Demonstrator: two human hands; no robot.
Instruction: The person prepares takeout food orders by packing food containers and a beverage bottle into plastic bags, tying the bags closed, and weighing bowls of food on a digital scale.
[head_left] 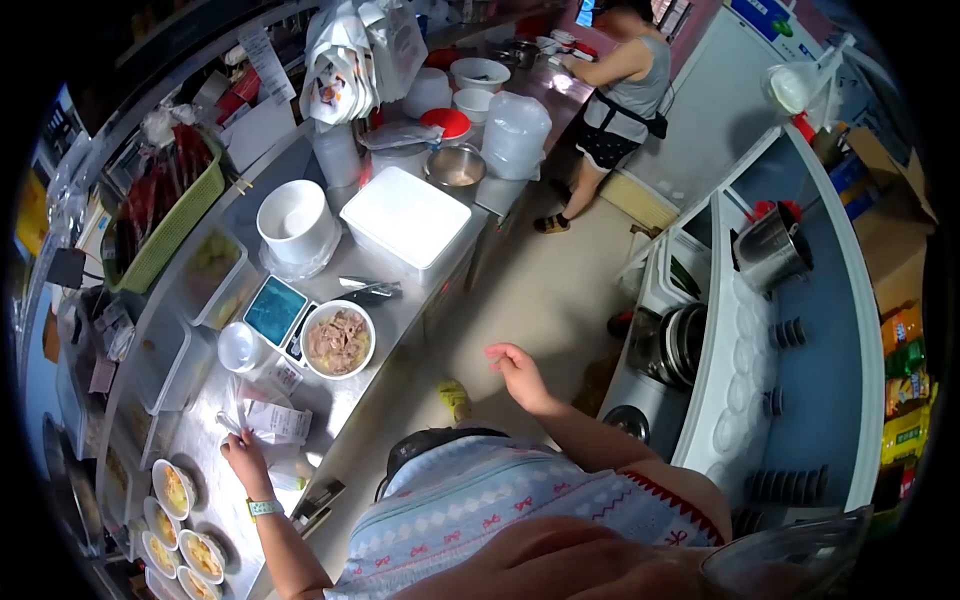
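At the lower left, my left hand [245, 462] is closed at the edge of a clear plastic bag [233, 405] beside a white printed packet [277, 422] on the steel counter [330, 420]. What its fingers hold is too small to make out. My right hand [517, 372] hangs over the floor, fingers apart and holding nothing. Past the packet stands a white bowl of meat pieces [338, 340], by a scale with a blue top [276, 311]. Several small bowls of yellow food [203, 556] stand nearer me.
A white lidded box [405, 217], stacked white bowls [297, 213] and a steel pot [455, 170] stand farther along the counter. Another person [625, 90] stands at its far end. An open white cabinet [705, 400] with pans is on my right.
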